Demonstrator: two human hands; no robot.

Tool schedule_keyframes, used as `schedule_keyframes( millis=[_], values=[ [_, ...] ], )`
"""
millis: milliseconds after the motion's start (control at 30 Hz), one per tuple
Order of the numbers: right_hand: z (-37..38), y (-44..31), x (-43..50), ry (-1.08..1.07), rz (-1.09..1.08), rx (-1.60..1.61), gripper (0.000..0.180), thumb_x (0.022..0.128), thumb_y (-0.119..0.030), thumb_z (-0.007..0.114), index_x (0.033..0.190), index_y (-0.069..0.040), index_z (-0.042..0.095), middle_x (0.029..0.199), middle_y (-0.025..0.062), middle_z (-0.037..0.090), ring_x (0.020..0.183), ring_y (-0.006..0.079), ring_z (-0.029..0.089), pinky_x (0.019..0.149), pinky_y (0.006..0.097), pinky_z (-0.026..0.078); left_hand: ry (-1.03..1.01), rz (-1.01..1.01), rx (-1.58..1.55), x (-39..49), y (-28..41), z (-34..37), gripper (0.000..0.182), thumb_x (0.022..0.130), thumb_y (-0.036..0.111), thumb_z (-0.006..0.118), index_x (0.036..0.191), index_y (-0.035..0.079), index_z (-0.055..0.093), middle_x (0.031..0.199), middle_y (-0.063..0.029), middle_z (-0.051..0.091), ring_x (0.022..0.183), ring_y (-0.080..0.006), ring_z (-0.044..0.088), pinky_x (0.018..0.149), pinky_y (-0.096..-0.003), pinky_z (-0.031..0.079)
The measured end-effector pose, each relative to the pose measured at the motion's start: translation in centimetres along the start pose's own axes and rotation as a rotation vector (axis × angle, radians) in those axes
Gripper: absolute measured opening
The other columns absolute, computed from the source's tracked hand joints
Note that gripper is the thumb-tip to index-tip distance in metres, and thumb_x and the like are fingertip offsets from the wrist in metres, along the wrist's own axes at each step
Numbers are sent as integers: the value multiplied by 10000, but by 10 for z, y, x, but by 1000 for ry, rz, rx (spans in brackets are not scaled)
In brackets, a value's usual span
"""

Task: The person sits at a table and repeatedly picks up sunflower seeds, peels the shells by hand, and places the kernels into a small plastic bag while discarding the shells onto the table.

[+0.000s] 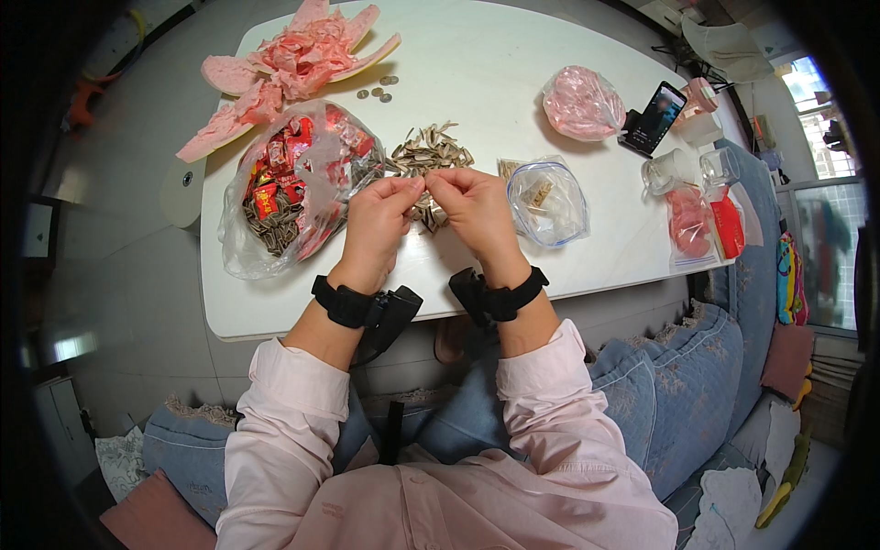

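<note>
My left hand (380, 223) and my right hand (479, 213) meet fingertip to fingertip over a loose heap of sunflower seeds or shells (440, 148) on the white table. Thumbs and forefingers are pinched together; anything between them is too small to make out. Left of my left hand lies a clear plastic bag (240, 244) with sunflower seeds (275, 230) and red-wrapped sweets (297, 137). Beside my right hand is an open clear zip bag (567, 213) with a small tan piece (538, 194) in it.
Pink pomelo peel (302, 58) spreads at the back left, near several coins (377, 92). To the right are a wrapped pink bundle (584, 103), a phone on a stand (658, 117), two glass cups (667, 170) and a bag of pink contents (689, 220). A blue sofa (694, 385) borders the table.
</note>
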State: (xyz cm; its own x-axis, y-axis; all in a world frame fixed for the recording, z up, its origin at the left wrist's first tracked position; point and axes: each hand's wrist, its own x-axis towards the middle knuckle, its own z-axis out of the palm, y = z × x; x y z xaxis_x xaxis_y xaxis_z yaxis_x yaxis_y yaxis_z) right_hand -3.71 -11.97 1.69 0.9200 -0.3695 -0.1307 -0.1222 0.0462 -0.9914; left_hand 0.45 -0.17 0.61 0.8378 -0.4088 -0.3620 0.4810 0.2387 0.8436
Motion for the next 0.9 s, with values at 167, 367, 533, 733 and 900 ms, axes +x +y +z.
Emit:
schedule_keyframes(
  millis=[167,367,533,733,900],
  values=[
    [-2,-1,0,12,-32,12,150,780,-93,600,823,50,619,630,-10,569,529,18,450,457,164,356,-42,-38,-50,-1,0,-1,105,803,121,586,804,19,613,606,47,469,483,-20,349,411,-165,251],
    [-3,-3,-3,2,-18,19,124,774,-94,605,803,24,625,617,-40,540,524,8,425,461,151,339,-39,-78,-52,-1,0,1,89,807,114,581,804,26,590,590,44,449,448,-17,324,385,-163,226],
    [7,2,-3,144,-70,-106,116,733,-92,608,720,23,611,551,-11,533,480,32,422,430,192,348,5,-20,-5,-1,-2,4,97,822,126,562,803,31,575,582,42,443,434,-17,318,375,-161,218],
    [16,3,-11,225,-320,-341,129,716,-109,609,693,17,609,501,27,517,436,66,427,416,228,358,50,0,-97,0,-5,4,131,858,151,505,838,29,546,597,43,438,442,-16,319,384,-156,229],
    [8,-3,-5,202,-152,-198,147,746,-120,621,747,27,630,520,14,538,451,47,435,413,212,354,-42,-55,-125,1,-5,0,146,856,132,487,850,0,550,599,25,435,442,-23,331,370,-166,231]
  ],
)
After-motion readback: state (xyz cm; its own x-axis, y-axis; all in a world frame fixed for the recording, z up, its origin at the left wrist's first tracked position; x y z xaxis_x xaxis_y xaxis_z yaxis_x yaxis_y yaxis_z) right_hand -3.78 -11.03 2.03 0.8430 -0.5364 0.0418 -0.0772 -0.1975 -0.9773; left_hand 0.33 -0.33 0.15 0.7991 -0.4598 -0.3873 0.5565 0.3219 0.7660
